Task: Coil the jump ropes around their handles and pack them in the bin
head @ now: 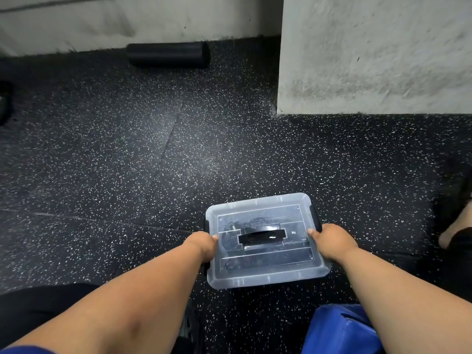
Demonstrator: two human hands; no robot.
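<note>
head view: lidded bin on the floor, dark ropes dimly visible inside. left hand and right hand grip its side edges, fingers curled under. risk: unlatched lid pops if lifted unevenly.

I am seeing the bin sitting on the floor just before me, its lid lying on top and a handle lying across the lid's middle. My left hand is gripping its left side, my right hand its right. A roller is lying far behind, against the wall. A pillar is standing behind and right.
</note>
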